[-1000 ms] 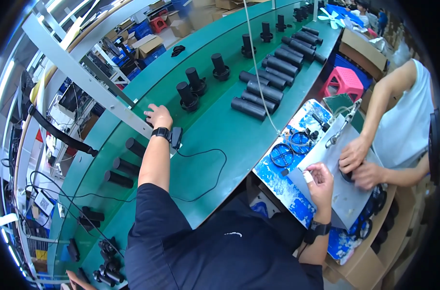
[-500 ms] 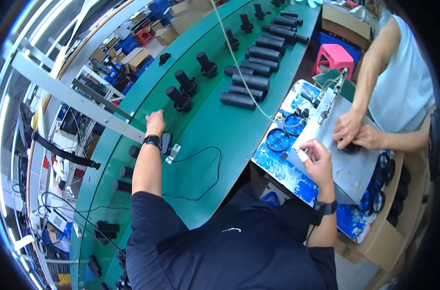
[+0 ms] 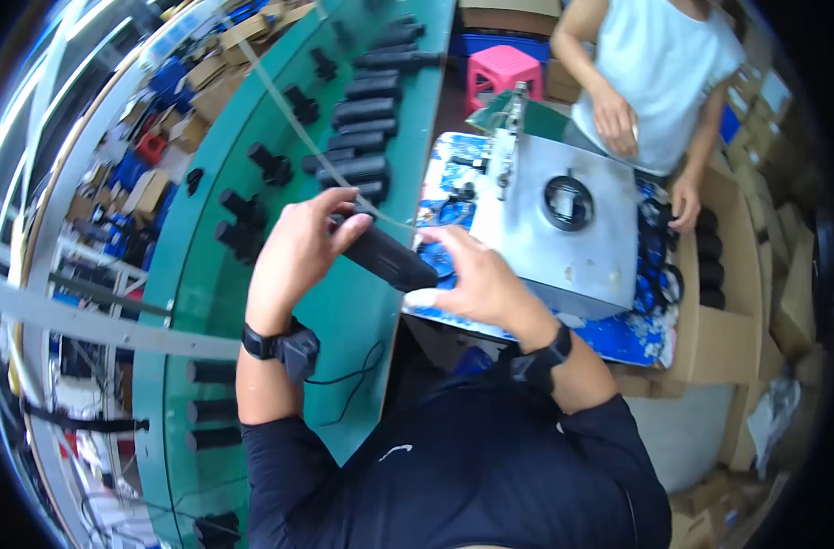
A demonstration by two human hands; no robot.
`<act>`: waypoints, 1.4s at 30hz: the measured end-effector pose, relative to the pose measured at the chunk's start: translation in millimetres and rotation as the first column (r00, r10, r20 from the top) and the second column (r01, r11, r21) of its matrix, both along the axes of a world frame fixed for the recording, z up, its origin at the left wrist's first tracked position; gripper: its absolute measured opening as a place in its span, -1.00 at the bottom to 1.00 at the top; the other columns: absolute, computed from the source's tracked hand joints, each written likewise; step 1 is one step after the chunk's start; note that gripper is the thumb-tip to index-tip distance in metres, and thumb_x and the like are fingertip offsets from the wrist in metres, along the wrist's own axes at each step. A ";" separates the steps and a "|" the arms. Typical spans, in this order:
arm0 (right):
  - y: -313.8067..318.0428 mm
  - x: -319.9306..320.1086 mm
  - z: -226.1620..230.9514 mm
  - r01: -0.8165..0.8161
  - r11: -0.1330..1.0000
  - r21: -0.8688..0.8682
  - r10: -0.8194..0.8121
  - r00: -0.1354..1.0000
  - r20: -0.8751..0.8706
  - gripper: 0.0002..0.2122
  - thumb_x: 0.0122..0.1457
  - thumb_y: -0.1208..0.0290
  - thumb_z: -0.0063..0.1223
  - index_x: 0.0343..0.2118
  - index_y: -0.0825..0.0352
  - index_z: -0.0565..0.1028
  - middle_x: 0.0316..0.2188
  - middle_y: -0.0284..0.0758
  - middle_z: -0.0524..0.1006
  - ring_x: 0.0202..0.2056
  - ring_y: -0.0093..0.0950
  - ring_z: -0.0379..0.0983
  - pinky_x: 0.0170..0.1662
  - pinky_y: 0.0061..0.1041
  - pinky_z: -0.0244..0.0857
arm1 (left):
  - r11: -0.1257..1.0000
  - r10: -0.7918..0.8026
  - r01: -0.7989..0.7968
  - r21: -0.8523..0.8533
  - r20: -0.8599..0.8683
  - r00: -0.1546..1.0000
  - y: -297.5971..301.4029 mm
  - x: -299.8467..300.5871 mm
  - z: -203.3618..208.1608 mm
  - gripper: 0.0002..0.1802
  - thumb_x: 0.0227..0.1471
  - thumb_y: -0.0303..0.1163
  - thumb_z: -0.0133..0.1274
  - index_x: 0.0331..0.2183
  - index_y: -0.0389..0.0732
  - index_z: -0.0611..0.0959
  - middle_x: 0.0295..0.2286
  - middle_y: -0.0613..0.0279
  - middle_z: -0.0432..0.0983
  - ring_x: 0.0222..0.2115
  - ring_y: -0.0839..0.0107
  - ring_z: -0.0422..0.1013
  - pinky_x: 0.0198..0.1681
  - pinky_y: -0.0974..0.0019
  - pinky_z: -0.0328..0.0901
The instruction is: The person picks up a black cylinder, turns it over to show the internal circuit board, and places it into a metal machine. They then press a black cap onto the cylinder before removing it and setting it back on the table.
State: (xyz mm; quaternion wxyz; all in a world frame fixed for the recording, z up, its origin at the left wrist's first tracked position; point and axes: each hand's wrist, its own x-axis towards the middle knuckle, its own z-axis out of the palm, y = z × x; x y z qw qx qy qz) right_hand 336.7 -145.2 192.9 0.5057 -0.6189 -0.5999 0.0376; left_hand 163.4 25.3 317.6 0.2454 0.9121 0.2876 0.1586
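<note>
A black cylinder (image 3: 385,256) slants between my two hands, above the edge of the green bench. My left hand (image 3: 298,240) is closed round its far left end, thumb on top. At the near right end, the fingers and thumb of my right hand (image 3: 490,285) close about the cylinder; a white cover sits on the thumb. Behind it, several similar black cylinders (image 3: 367,112) lie side by side on the green bench (image 3: 344,320). Left of these stand black parts with flanged bases (image 3: 269,163).
Right of the bench, a blue-splashed table (image 3: 609,339) bears a metal box (image 3: 536,238) with a black ring (image 3: 568,203) on top. A co-worker (image 3: 655,82) stands behind it, one hand by a cardboard box (image 3: 724,343). A pink stool (image 3: 504,66) stands farther back.
My left hand has come back from the bench, and both hands now hold a black cylinder. The co-worker's hands have left the black ring. The view has turned right.
</note>
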 end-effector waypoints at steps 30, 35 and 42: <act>-55.4 163.4 15.7 0.693 0.671 -0.264 -0.697 0.711 0.096 -0.23 -0.04 0.08 0.59 0.12 0.44 0.41 -0.11 -0.04 0.63 -0.08 -0.08 0.62 0.03 -0.19 0.48 | 0.664 0.526 0.043 -0.746 0.508 0.682 -11.6 -65.5 -336.5 -0.86 0.37 -0.46 0.14 -0.07 -0.24 0.65 -0.34 0.36 0.58 -0.56 0.73 0.24 -0.54 0.55 0.11; -49.7 177.7 0.3 0.685 0.716 -0.137 -0.667 0.728 0.155 -0.26 -0.08 0.01 0.60 0.05 0.40 0.48 -0.10 -0.02 0.62 -0.05 -0.02 0.61 0.03 -0.15 0.48 | 0.661 0.553 0.023 -0.750 0.507 0.661 -16.1 -59.5 -331.8 -0.89 0.35 -0.50 0.14 -0.10 -0.26 0.66 -0.40 0.42 0.55 -0.57 0.75 0.24 -0.53 0.56 0.11; -37.1 171.5 -18.0 0.785 0.600 -0.154 -0.754 0.620 0.218 -0.27 -0.08 0.03 0.60 0.06 0.39 0.50 -0.14 -0.07 0.64 -0.12 -0.05 0.63 0.02 -0.19 0.50 | 0.656 0.576 -0.018 -0.755 0.485 0.658 -18.8 -60.0 -330.4 -0.89 0.35 -0.49 0.15 -0.11 -0.25 0.67 -0.41 0.44 0.54 -0.56 0.75 0.24 -0.53 0.56 0.11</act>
